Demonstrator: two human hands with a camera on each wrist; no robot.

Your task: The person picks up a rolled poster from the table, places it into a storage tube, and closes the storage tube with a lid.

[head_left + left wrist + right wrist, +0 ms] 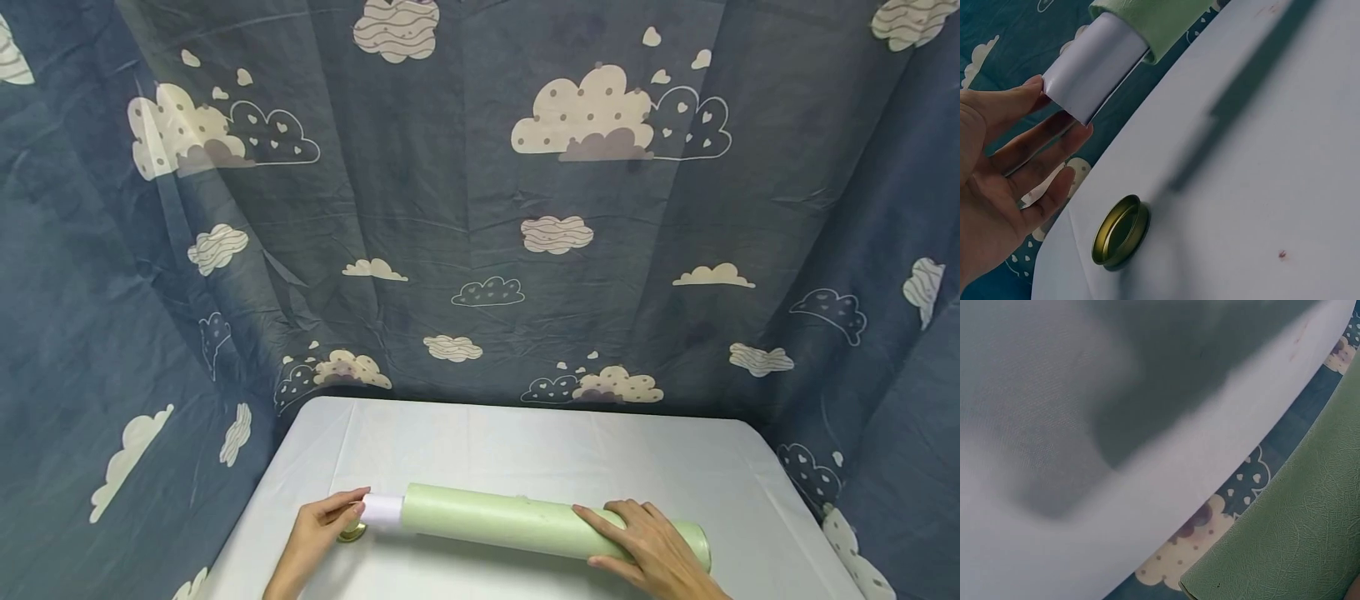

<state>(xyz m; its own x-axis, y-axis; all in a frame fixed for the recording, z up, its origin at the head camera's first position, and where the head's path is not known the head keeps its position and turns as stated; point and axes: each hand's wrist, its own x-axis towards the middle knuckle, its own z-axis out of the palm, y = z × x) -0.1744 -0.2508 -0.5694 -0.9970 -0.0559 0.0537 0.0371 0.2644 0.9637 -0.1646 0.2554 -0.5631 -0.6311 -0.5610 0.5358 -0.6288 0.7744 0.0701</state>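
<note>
A long pale green tube (495,521) lies across the front of the white table, held up off its surface. From its left end a roll of white paper (382,510) sticks out. My left hand (321,529) pinches the roll's outer end between thumb and fingers; the left wrist view shows the thumb on the paper's edge (1094,65). Toward the right end, my right hand (648,546) grips the tube from above. Below the left hand, a round gold lid (1120,231) sits on the table. The right wrist view shows mainly the tube's textured surface (1291,519).
The white table (570,442) has rounded far corners. Dark blue cloth (487,192) with printed clouds hangs behind it and along both sides. Shadows of the tube and hands fall on the tabletop.
</note>
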